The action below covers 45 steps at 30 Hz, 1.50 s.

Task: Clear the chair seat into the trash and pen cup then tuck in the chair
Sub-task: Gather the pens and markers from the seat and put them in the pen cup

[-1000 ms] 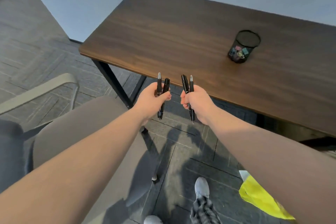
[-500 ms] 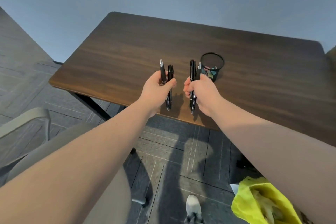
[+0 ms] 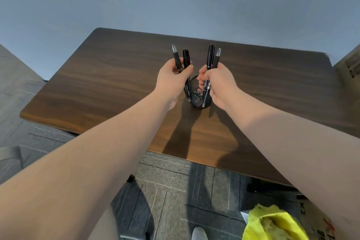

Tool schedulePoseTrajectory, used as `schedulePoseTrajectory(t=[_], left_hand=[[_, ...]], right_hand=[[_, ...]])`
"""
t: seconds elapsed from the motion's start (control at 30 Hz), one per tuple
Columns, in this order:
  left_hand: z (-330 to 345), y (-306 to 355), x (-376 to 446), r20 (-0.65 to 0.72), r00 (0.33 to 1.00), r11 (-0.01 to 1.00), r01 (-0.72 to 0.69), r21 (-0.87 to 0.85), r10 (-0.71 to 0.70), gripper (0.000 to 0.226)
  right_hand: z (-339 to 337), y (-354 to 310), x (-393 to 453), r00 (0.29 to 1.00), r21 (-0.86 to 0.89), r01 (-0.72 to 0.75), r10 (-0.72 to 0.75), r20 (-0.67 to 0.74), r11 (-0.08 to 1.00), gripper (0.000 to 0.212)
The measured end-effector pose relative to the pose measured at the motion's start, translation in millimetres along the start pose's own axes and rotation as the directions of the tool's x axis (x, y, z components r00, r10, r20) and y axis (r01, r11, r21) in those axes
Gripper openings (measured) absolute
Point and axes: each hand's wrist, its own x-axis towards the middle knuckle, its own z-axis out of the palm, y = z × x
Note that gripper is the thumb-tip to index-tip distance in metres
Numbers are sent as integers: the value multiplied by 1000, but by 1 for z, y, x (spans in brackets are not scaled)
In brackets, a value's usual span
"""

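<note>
Head view: I hold two pens in my left hand (image 3: 173,78), two in my right hand (image 3: 218,82), fingers clamped, tips over the cup (image 3: 200,101) at twelve o'clock on the desk (image 3: 116,87); next, release them inside.

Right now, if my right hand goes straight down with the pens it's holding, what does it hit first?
Probably the pen cup: the lower tips of the pens in the right hand point at its mouth, though depth is unclear.
</note>
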Motion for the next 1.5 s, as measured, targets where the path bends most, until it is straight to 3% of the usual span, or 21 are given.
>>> schedulePoseTrajectory(t=[0.6,1.03,1.37,1.5], left_hand=[[54,-21,50,2,1000,999,30,-22,-30,15],[61,-41,61,-25,998,996,61,63,-59,23],[62,-51,62,-2,994,970,106,217,-108,21],[64,-53,62,7,992,965,118,233,-123,21]], right_hand=[[-23,10,73,997,-48,68,-69,-22,997,26],[-22,27,91,998,-126,32,-38,-47,991,27],[-26,36,89,996,-308,45,-66,-58,950,16],[-28,37,87,990,-396,84,-122,-70,914,22]])
